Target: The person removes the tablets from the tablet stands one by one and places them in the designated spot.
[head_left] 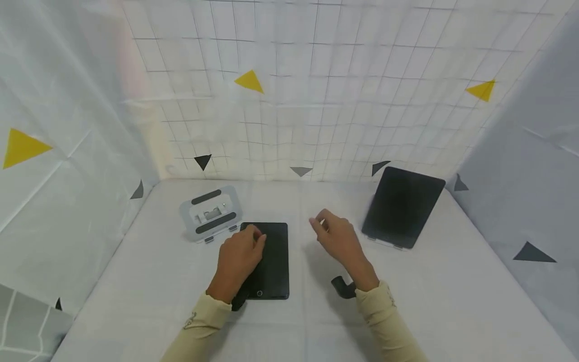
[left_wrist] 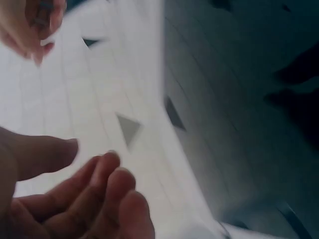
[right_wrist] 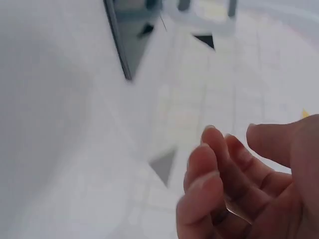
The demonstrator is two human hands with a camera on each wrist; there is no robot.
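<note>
My left hand (head_left: 239, 256) hovers over the left part of a black tablet (head_left: 275, 261) that lies flat, screen up, with a round home button at its near edge. In the left wrist view the thumb and loosely bent fingers (left_wrist: 132, 211) hold nothing, and the glossy screen (left_wrist: 214, 134) mirrors a hand. To the right of the tablet, my right hand (head_left: 339, 239) is raised over the white table, its fingers loosely curled around nothing. The right wrist view shows its thumb apart from its fingertips (right_wrist: 202, 159), with a corner of the tablet (right_wrist: 122, 45) beyond.
Behind the tablet on the left is a light grey folding stand (head_left: 232, 198) with dark pad strips. A second dark tablet (head_left: 402, 206) leans tilted on a stand at the back right. White sheeting (head_left: 289, 60) with grid lines and triangles walls the table (head_left: 452, 301).
</note>
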